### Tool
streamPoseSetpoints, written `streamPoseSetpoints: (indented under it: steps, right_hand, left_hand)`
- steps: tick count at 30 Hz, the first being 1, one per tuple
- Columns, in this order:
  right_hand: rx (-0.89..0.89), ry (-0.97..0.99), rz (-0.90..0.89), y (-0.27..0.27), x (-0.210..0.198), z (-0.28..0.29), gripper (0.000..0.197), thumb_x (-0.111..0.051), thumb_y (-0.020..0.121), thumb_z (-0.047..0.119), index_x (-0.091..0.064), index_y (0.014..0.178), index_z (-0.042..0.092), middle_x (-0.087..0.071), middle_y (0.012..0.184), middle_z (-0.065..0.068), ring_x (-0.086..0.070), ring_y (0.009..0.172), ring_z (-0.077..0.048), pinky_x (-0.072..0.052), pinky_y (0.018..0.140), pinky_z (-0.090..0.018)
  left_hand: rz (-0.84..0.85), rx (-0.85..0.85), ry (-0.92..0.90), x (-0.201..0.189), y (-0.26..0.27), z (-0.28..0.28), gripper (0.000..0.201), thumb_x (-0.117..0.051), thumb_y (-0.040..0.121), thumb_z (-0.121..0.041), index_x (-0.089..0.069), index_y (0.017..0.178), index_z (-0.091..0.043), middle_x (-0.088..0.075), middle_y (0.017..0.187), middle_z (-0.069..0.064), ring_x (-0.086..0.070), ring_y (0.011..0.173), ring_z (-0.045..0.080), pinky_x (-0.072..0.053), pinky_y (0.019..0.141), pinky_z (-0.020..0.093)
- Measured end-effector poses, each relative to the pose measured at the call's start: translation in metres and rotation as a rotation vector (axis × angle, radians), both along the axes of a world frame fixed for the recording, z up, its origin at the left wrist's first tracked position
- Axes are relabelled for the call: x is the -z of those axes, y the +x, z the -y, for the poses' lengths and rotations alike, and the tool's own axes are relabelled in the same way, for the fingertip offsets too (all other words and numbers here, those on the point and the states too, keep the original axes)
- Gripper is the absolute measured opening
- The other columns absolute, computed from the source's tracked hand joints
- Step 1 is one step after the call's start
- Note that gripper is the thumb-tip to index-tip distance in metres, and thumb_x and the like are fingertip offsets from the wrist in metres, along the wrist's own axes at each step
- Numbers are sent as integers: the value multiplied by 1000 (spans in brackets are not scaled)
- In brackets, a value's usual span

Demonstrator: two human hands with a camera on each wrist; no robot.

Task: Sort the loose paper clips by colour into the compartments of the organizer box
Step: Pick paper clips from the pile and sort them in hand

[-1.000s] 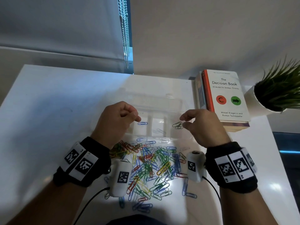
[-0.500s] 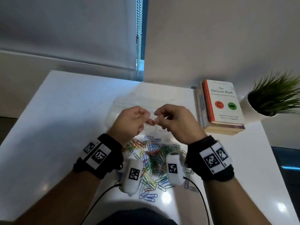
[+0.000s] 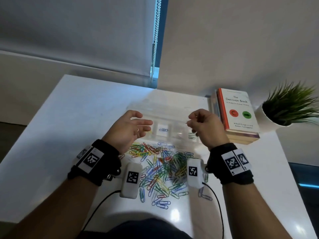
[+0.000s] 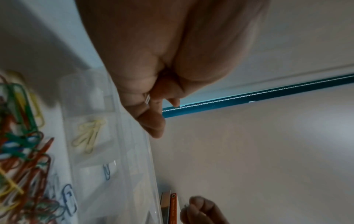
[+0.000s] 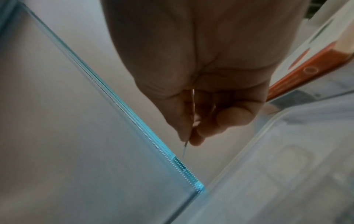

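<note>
Clips of many colours [image 3: 162,168] lie heaped on the white table [image 3: 57,135] nearest the body, between the two wrists. Just beyond the heap sits the clear organizer box [image 3: 165,118], with a blue clip [image 3: 163,130] in a middle compartment and yellow clips [image 4: 89,136] in the one to its left. Over the box's left end hovers the left hand [image 3: 127,130], fingers loosely spread, holding nothing. Over the right end, the right hand [image 3: 205,128] pinches a thin clip [image 5: 184,147] between thumb and fingertip.

Head view looks down over the worktop [image 3: 51,126]; both wrist views peer close along each palm, sharing the organizer box [image 4: 122,151]
</note>
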State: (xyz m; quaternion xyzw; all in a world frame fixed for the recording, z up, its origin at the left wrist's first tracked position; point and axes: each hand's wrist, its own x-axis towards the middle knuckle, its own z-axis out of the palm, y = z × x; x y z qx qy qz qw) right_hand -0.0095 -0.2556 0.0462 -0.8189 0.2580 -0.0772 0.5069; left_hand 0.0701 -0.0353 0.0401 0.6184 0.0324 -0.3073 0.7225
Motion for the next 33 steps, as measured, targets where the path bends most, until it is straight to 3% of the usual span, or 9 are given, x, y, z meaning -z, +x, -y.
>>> streamPoseSetpoints:
  steps: [5, 10, 14, 18, 22, 26, 28, 31, 33]
  right_hand:
    - [22, -180, -97, 4, 10, 14, 18, -70, 80, 9, -63, 69, 21, -66, 70, 4, -59, 67, -17, -48, 67, -29]
    - [-131, -287, -225, 11, 20, 0, 10, -64, 85, 9, -68, 79, 16, -65, 71, 4, -58, 68, -16, -42, 62, -23]
    - [-144, -355, -257, 15, 17, -6, 12, -64, 87, 15, -71, 96, 17, -65, 87, 4, -56, 77, -10, -33, 60, -14]
    - [-250, -329, -34, 21, -4, -29, 14, -70, 83, 21, -72, 96, 21, -64, 86, 7, -52, 68, -3, -37, 66, -17]
    - [-486, -344, -12, 23, -7, -66, 20, -73, 79, 23, -72, 99, 19, -64, 88, 2, -54, 73, -8, -41, 68, -22]
    - [-494, -358, 17, 19, 5, -77, 10, -68, 80, 13, -70, 91, 13, -56, 86, -4, -54, 81, -19, -40, 69, -29]
    - [-499, -332, 32, 14, 5, -74, 4, -67, 81, 11, -68, 85, 13, -58, 82, -2, -52, 76, -16, -40, 68, -29]
    - [-370, -312, 3, 12, 4, -53, 5, -67, 83, 13, -65, 78, 14, -65, 75, 0, -53, 66, -12, -41, 65, -26]
    - [-253, -369, -89, 14, 4, -31, 2, -67, 84, 16, -66, 83, 16, -67, 77, 1, -56, 68, -13, -40, 62, -24]
  left_hand:
    - [42, 60, -49, 7, 4, 2, 40, -30, 86, 27, -47, 95, -8, -62, 110, 25, -67, 96, 31, -55, 83, 31]
    - [-133, 23, -168, 4, 7, 11, 13, -39, 97, 0, -51, 97, -7, -63, 115, 30, -66, 102, 40, -54, 85, 41]
    - [-219, -13, -206, 2, 9, 13, 33, -34, 103, -35, -52, 105, -8, -63, 116, 28, -65, 105, 41, -53, 86, 44]
    - [-198, -15, -175, 2, 9, 16, 58, -23, 99, -56, -53, 110, -8, -63, 116, 25, -65, 104, 40, -51, 89, 46]
    - [-174, 12, -192, 1, 1, 26, 63, -19, 97, -59, -52, 112, -8, -66, 97, 19, -67, 74, 26, -55, 70, 36]
    - [-148, 38, -168, 2, -6, 36, 64, -17, 97, -58, -49, 120, -8, -60, 77, 11, -52, 50, 16, -46, 49, 22]
    - [-142, 52, -164, 2, -9, 38, 62, -17, 98, -58, -50, 119, -9, -63, 86, 13, -57, 53, 15, -49, 54, 24]
    - [-78, 83, -78, 4, -5, 30, 52, -24, 99, -53, -56, 106, -13, -63, 110, 15, -67, 89, 26, -53, 84, 37]
    - [20, 57, 19, 5, 2, 20, 40, -31, 101, -44, -58, 97, -14, -65, 110, 14, -66, 95, 27, -51, 86, 37]
